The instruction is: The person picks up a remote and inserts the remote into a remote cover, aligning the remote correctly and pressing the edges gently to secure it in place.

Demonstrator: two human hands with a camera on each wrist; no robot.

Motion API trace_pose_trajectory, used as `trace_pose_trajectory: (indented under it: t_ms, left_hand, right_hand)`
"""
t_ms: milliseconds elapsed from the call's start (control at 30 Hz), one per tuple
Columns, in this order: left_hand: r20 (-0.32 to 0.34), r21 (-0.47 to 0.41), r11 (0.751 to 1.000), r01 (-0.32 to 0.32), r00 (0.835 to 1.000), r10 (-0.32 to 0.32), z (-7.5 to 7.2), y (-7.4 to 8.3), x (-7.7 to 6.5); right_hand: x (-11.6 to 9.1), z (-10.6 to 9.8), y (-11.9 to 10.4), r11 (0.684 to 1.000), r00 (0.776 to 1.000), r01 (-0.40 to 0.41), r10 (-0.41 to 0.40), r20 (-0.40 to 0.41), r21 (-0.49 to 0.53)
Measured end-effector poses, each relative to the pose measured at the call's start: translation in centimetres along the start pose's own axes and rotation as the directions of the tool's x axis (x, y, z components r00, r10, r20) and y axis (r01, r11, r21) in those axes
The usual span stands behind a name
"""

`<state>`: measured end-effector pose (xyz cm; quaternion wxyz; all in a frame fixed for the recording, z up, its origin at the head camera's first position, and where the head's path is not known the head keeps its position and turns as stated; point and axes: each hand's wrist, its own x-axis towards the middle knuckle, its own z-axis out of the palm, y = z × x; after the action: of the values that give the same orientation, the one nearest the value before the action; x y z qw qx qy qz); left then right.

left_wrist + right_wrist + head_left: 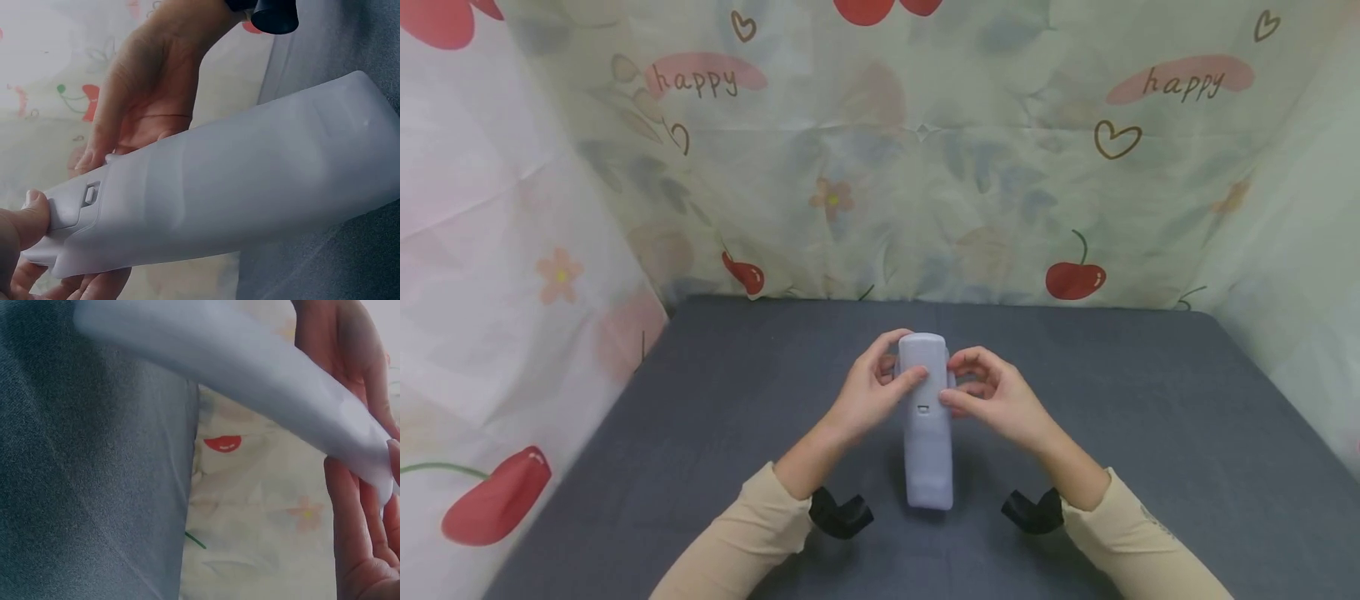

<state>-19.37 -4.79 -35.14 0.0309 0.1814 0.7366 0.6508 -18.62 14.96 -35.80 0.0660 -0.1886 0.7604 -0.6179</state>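
A long pale lavender plastic device [928, 450] with rounded ends is held over the dark table. A small latch [91, 194] at the edge of a cover panel [65, 209] shows on the face turned toward me. My left hand [868, 387] grips the device near its far end, thumb pressed on that face and fingers curled round the left side. On the other side, my right hand [1000, 396] holds the right edge between thumb and fingertips, close to the latch. The underside is hidden in the head view.
The dark grey cloth-covered table [760, 358] spreads beneath both arms. Behind it hangs a printed curtain [917, 217] with cherries and hearts, and another curtain [550, 333] lines the left side. Black wrist mounts [842, 515] jut inward below both forearms.
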Motion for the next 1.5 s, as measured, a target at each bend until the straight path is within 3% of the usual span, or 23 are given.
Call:
trace_pose_trajectory:
  t_ms: [200, 400, 467, 567, 667, 833, 1000, 1200, 1300, 1500]
  left_hand:
    - [0.048, -0.009, 1.0, 0.006, 0.999, -0.005, -0.5, 0.0, 0.1]
    - [0.111, 0.002, 1.0, -0.027, 0.993, 0.027, -1.0, -0.1, 0.1]
    - [0.121, 0.016, 0.998, -0.054, 0.991, 0.051, -0.9, -0.1, 0.1]
    - [0.127, 0.02, 0.998, -0.067, 0.99, 0.064, -0.9, -0.3, 0.1]
    - [0.131, 0.03, 0.997, -0.071, 0.989, 0.066, -0.9, -0.4, 0.0]
    - [0.134, 0.045, 0.997, -0.058, 0.99, 0.052, -0.8, -0.3, -0.2]
    - [0.152, 0.036, 0.998, -0.044, 0.988, 0.038, -0.8, 0.0, -0.4]
    - [0.181, 0.068, 0.997, -0.041, 0.983, 0.028, -0.6, 0.0, -0.5]
    - [0.188, 0.081, 0.995, -0.056, 0.981, 0.04, -0.4, -0.2, -0.5]
    - [0.173, 0.091, 0.993, -0.075, 0.983, 0.058, -0.2, -0.3, -0.5]
  right_hand:
    - [0.1, -0.5, 0.1, 0.998, 0.998, -0.021, 0.018, 0.058, 0.054]
    - [0.0, -0.5, 0.2, 0.997, 0.999, -0.021, 0.018, 0.041, 0.077]
    - [-0.1, -0.3, 0.2, 0.999, 1.0, 0.026, -0.027, 0.009, 0.018]
    - [-0.2, 0.2, 0.2, 0.983, 0.992, 0.1, -0.111, -0.063, -0.151]
    - [-0.2, 0.6, 0.1, 0.924, 0.973, 0.142, -0.197, -0.124, -0.355]
    - [-0.2, 1.0, -0.1, 0.841, 0.952, 0.165, -0.273, -0.141, -0.515]
    - [-0.1, 1.1, 0.1, 0.815, 0.946, 0.18, -0.297, -0.13, -0.551]
    - [-0.1, 0.3, 0.1, 0.861, 0.984, 0.117, -0.169, -0.063, -0.495]
    - [0.0, 0.0, -0.2, 0.866, 0.991, 0.091, -0.126, -0.039, -0.493]
    - [0.0, 0.2, -0.4, 0.807, 0.979, 0.15, -0.202, -0.028, -0.571]
